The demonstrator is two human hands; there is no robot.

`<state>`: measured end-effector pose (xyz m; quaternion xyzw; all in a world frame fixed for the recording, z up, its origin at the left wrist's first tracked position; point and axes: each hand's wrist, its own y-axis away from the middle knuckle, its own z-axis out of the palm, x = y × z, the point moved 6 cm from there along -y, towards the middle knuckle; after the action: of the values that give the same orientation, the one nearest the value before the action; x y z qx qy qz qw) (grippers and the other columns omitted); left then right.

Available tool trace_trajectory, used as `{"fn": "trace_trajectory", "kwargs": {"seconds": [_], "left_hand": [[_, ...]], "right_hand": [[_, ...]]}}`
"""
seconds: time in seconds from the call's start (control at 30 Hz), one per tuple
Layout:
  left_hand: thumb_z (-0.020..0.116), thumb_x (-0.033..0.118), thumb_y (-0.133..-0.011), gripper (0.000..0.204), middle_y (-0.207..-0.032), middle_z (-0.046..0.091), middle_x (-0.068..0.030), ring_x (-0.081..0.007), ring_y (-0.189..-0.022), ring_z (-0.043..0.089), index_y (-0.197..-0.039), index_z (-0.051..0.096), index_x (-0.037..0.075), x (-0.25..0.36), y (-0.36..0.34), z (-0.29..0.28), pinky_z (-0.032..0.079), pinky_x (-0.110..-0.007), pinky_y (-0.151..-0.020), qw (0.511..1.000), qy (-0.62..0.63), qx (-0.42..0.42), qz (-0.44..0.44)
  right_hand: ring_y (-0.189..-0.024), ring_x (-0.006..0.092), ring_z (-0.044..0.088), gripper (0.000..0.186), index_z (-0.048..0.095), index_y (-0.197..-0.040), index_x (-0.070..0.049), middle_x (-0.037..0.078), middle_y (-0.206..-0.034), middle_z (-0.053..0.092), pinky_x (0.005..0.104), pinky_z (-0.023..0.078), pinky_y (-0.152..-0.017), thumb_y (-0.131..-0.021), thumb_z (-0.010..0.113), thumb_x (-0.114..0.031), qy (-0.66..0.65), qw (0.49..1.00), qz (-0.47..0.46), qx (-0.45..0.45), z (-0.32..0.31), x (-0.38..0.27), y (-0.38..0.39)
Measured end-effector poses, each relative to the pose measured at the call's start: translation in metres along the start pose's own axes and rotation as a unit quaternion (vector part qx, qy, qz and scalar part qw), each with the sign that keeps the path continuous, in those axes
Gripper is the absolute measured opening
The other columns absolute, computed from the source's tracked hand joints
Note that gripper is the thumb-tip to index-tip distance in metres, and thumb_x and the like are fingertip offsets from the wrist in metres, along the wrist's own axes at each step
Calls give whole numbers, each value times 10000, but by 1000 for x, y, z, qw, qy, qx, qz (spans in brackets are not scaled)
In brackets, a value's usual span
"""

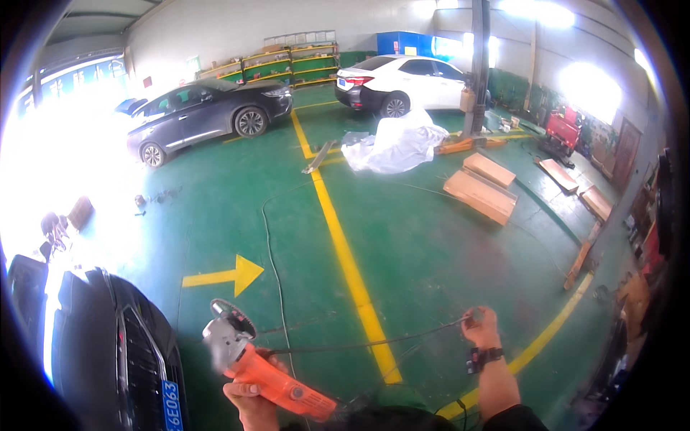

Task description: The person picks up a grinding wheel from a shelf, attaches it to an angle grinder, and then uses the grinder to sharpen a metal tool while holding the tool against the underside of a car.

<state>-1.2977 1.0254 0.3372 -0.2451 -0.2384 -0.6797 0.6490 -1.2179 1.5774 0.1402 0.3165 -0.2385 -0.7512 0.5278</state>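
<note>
Head view puts the orange angle grinder (284, 384) to the left of the long yellow line (343, 255), near that line's close end, raised in front of you with its dark disc (236, 319) pointing away. Your left hand (250, 404) is wrapped part-way round the grinder's body, thumb on the near side and fingers partly hidden behind it. Your right hand (481, 327), to the right of the line, is curled in, with the fingertips drawn together on a dark cord (402, 337); whether a plug or a bare end sits inside them is too small to tell. The cord spans the line between your hands and seems to pass behind the grinder, so you cannot tell where it joins.

As for progress, you have the tool lifted and the cord drawn out between your hands; that much is done. You have the disc against nothing, so any grinding or cutting looks not yet under way at this moment. Whether you have power at the tool cannot be told. No workpiece is near your hands: the black car (93, 345) is left of the line, apart from the disc, and the cardboard boxes (483, 192) lie well right of it.
</note>
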Motion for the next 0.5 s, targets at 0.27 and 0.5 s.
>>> {"fn": "trace_trajectory", "kwargs": {"seconds": [0.27,0.5], "left_hand": [[751,322,-737,678,-1278,592,-184,-380,-1088,612,-1320,543,45,-5,-154,-8,529,-481,-907,971,-189,69,129],[751,378,-824,669,-1324,587,-173,-366,-1142,608,-1362,521,54,-29,-376,31,523,-472,-948,954,-231,132,136]], "right_hand": [[-625,252,567,155,533,-813,-36,92,-678,582,365,516,-627,-909,572,-151,111,988,-111,-5,174,-39,-147],[-600,245,543,231,511,-706,-60,83,-656,551,363,489,-584,-922,530,-139,132,988,-75,-22,325,-32,-336]]}}
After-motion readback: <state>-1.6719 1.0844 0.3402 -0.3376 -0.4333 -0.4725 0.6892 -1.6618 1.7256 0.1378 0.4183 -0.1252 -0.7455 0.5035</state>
